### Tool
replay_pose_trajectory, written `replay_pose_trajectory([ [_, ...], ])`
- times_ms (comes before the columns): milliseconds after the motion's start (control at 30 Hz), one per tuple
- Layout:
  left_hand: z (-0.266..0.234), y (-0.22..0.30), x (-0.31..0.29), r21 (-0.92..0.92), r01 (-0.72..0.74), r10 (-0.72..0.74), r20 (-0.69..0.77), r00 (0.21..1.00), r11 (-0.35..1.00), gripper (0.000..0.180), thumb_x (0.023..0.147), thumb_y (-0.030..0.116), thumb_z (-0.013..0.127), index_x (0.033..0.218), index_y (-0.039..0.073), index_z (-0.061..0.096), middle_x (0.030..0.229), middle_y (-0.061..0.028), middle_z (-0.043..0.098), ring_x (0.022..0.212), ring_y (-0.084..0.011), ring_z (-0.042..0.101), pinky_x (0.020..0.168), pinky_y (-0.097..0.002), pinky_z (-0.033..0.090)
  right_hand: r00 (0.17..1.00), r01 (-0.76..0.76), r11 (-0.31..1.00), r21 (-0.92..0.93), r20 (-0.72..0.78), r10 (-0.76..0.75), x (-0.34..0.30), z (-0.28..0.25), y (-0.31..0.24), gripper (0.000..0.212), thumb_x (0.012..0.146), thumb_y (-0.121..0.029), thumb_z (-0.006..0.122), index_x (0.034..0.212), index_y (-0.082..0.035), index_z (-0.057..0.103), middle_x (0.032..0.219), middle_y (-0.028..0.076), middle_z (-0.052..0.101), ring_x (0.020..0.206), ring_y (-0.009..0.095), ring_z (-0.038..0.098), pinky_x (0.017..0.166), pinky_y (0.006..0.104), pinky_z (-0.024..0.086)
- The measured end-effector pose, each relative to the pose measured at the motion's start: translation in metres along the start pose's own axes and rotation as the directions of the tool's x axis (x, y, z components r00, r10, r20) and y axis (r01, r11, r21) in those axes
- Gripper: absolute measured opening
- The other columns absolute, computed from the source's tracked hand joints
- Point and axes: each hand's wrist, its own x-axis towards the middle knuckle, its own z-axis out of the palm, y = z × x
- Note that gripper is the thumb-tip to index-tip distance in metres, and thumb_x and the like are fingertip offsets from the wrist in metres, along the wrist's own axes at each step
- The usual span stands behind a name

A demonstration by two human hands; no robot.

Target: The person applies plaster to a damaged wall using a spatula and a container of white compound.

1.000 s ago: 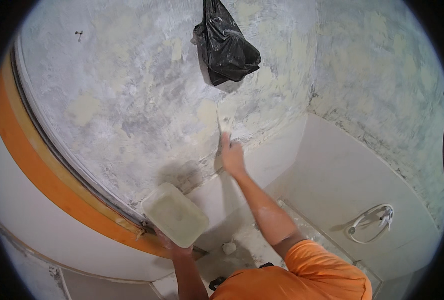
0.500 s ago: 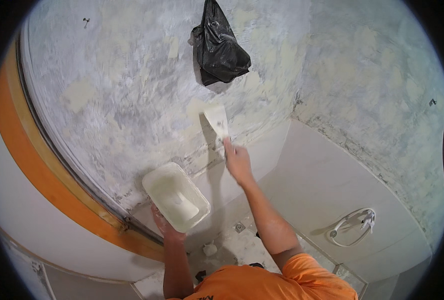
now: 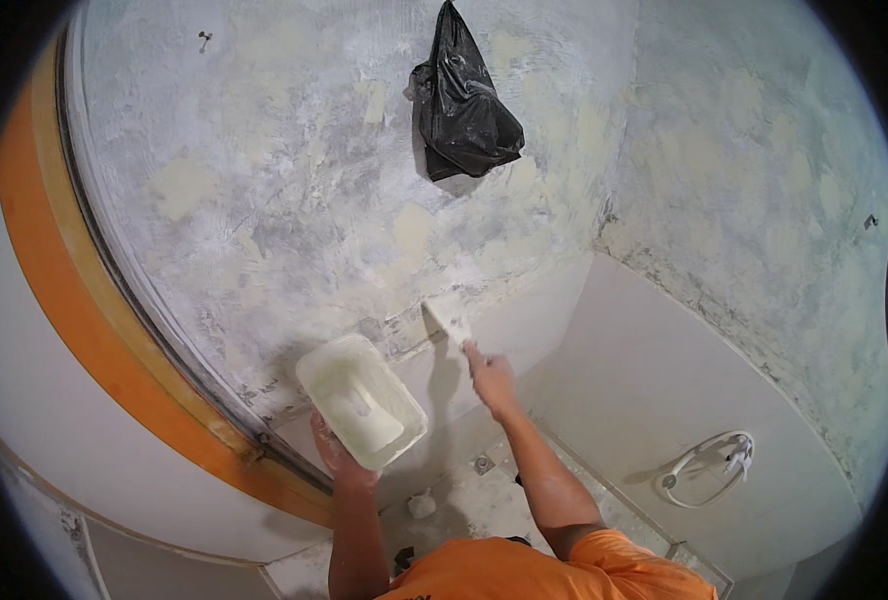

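My left hand [image 3: 336, 452] grips from below a white rectangular tray [image 3: 361, 399] with pale filler in it, held up in front of the wall. My right hand [image 3: 490, 378] holds a putty knife [image 3: 449, 322] by its handle. The wide blade, coated in white filler, lies against the patchy grey plastered wall [image 3: 294, 180] just above the edge of the white tiles [image 3: 524, 320]. The tray and the knife are apart, the tray to the left and lower.
A black plastic bag [image 3: 464, 100] hangs on the wall above. An orange door frame [image 3: 94, 330] curves down the left. A white hose loop with a tap [image 3: 709, 465] sits on the right tiled wall. The floor [image 3: 474, 500] below is dusty, with a small drain.
My right hand has brought the putty knife down the wall from just under the black bag to the top edge of the tiles. The tray has stayed at about the same height.
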Motion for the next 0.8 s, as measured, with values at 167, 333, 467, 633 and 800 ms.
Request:
replay_pose_trajectory([
  [167, 0.021, 0.029, 0.003, -0.326, 0.210, -0.242, -0.061, 0.968, 0.922, 0.057, 0.101, 0.053, 0.048, 0.145, 0.016, 0.047, 0.136, -0.0031, 0.057, 0.122, -0.0239, 0.060, 0.101, -0.0446, 0.055, 0.993, 0.098, 0.950, 0.297, 0.029, -0.111, 0.028, -0.039, -0.120, 0.073, 0.097, -0.062, 0.056, 0.060, 0.001, 0.055, 0.054, 0.007, 0.050, 0.053, 0.018, 0.045, 0.054, 0.0384, 0.039],
  [333, 0.038, 0.029, 0.004, -0.372, 0.262, -0.251, 0.078, 0.965, 0.891, 0.060, 0.102, 0.054, 0.045, 0.149, 0.018, 0.044, 0.143, -0.0053, 0.054, 0.125, -0.0280, 0.058, 0.102, -0.0459, 0.055, 0.997, 0.046, 0.958, 0.284, 0.050, -0.063, 0.060, -0.005, -0.089, 0.074, 0.096, -0.062, 0.055, 0.083, 0.010, 0.068, 0.085, 0.029, 0.069, 0.083, 0.040, 0.066, 0.079, 0.0477, 0.050],
  [467, 0.014, 0.019, 0.002, -0.298, 0.169, -0.174, 0.009, 0.985, 0.939, 0.058, 0.103, 0.053, 0.043, 0.148, 0.017, 0.045, 0.143, -0.0068, 0.054, 0.126, -0.0274, 0.057, 0.102, -0.0456, 0.054, 0.961, -0.222, 0.960, 0.169, 0.203, 0.187, 0.018, 0.003, -0.008, 0.074, 0.095, -0.061, 0.057, 0.082, 0.011, 0.068, 0.084, 0.029, 0.068, 0.084, 0.037, 0.067, 0.079, 0.0469, 0.050],
  [633, 0.005, 0.021, 0.003, -0.254, 0.189, -0.188, 0.028, 0.982, 0.949, 0.055, 0.103, 0.051, 0.045, 0.146, 0.016, 0.045, 0.140, -0.0058, 0.054, 0.127, -0.0260, 0.055, 0.099, -0.0488, 0.055, 0.992, -0.111, 0.967, 0.229, 0.078, 0.096, 0.016, -0.043, -0.054, 0.072, 0.095, -0.058, 0.059, 0.071, 0.009, 0.067, 0.068, 0.020, 0.065, 0.066, 0.028, 0.060, 0.065, 0.0444, 0.047],
  [800, 0.003, 0.016, 0.000, -0.082, 0.087, -0.086, 0.021, 0.996, 0.993, 0.060, 0.102, 0.051, 0.049, 0.149, 0.017, 0.039, 0.144, -0.0063, 0.049, 0.127, -0.0282, 0.055, 0.100, -0.0514, 0.054, 0.999, -0.018, 0.905, 0.424, 0.050, -0.004, 0.056, -0.041, -0.131, 0.072, 0.095, -0.060, 0.058, 0.079, 0.009, 0.067, 0.068, 0.017, 0.062, 0.064, 0.027, 0.059, 0.062, 0.0434, 0.047],
])
